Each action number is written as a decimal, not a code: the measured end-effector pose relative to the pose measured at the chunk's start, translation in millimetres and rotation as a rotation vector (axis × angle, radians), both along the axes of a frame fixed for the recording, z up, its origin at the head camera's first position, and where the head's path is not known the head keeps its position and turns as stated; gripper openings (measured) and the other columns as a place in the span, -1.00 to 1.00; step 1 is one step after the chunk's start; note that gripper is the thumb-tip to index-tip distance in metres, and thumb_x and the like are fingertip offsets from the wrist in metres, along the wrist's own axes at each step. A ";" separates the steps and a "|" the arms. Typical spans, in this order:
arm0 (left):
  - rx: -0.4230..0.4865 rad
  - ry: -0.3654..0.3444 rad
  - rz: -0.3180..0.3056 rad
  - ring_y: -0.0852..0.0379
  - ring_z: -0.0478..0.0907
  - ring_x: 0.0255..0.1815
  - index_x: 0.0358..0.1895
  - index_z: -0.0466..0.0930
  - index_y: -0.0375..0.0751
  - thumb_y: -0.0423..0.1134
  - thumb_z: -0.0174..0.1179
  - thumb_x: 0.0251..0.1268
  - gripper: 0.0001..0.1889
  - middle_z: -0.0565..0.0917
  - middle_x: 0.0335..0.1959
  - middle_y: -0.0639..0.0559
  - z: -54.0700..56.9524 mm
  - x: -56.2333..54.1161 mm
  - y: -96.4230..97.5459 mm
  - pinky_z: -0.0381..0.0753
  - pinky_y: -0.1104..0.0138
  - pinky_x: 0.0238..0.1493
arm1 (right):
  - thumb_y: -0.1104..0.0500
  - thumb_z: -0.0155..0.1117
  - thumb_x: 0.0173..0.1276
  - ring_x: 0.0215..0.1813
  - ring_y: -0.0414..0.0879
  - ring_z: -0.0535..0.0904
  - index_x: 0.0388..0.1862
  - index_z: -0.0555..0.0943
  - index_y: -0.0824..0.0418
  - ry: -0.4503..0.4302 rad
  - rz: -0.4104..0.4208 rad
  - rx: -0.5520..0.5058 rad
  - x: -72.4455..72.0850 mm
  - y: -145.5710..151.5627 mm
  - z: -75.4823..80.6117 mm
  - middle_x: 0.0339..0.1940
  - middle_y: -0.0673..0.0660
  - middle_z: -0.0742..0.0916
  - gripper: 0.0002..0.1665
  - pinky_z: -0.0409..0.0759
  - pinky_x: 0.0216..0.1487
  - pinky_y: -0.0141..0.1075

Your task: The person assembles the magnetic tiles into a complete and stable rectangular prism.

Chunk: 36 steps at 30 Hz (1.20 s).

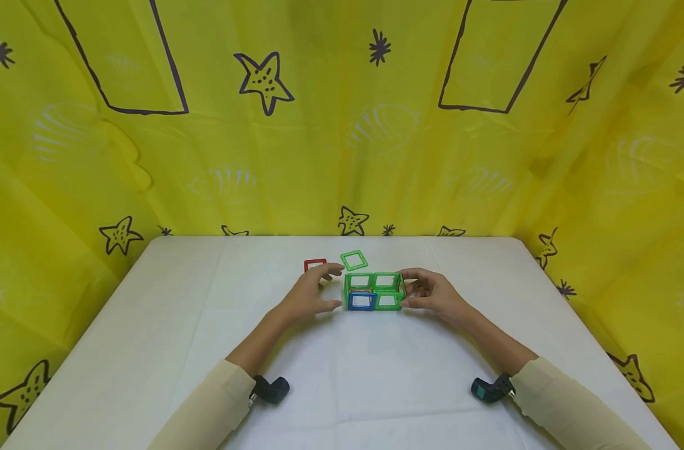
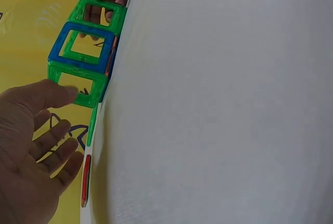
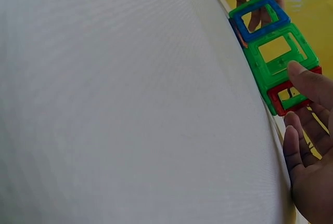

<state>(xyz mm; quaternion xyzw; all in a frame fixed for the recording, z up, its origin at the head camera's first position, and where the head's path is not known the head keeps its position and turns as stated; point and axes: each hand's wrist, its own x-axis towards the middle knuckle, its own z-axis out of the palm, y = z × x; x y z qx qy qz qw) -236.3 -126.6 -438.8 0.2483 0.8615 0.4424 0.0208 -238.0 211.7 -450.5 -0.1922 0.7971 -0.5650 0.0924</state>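
Observation:
A low box of magnetic tiles (image 1: pixel 388 307) stands on the table, mostly green frames with a blue square tile (image 1: pixel 362 309) on its front. A red tile (image 3: pixel 274 100) closes its right end. My right hand (image 1: pixel 434 295) grips that end, thumb at the front corner and fingers round the back. Beside the left end is my left hand (image 1: pixel 308 295), thumb and fingers spread apart. In the left wrist view its thumb overlaps the green end tile (image 2: pixel 96 95), while the other fingers hang loosely bent below. Something orange shows inside, behind the blue tile.
Behind the box lies a loose green square tile (image 1: pixel 358 267) on the white table (image 1: pixel 342 375). A loose red tile (image 1: pixel 316 260) lies to its left, partly hidden by the left hand. A yellow patterned curtain (image 1: pixel 319 156) surrounds the table's back and sides.

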 end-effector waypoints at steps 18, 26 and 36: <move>-0.123 0.037 0.359 -0.24 0.31 0.40 0.42 0.52 -0.24 -0.24 0.50 0.25 -0.34 0.51 0.39 -0.24 -6.6 -23.1 -27.0 0.31 -0.16 0.39 | 0.39 0.57 0.25 -0.07 0.06 0.56 0.44 0.45 0.48 -0.020 0.019 0.034 1.5 0.8 1.2 0.02 0.33 0.66 -0.20 0.57 -0.17 -0.38; -0.146 -0.018 0.336 -0.24 0.33 0.43 0.46 0.46 -0.34 -0.25 0.49 0.27 -0.30 0.54 0.36 -0.25 -8.9 -29.0 -43.1 0.30 -0.06 0.48 | 0.37 0.58 0.24 -0.10 0.05 0.55 0.44 0.45 0.48 -0.019 0.017 0.064 1.3 1.2 -1.4 -0.04 0.29 0.66 -0.18 0.55 -0.20 -0.38; -0.204 -0.023 0.345 -0.25 0.37 0.38 0.47 0.47 -0.32 -0.19 0.56 0.20 -0.22 0.55 0.34 -0.25 -9.7 -32.7 -45.2 0.35 -0.10 0.42 | 0.37 0.58 0.24 -0.08 0.05 0.53 0.44 0.45 0.47 -0.037 0.025 0.060 1.6 0.6 -0.3 -0.04 0.27 0.65 -0.19 0.55 -0.19 -0.38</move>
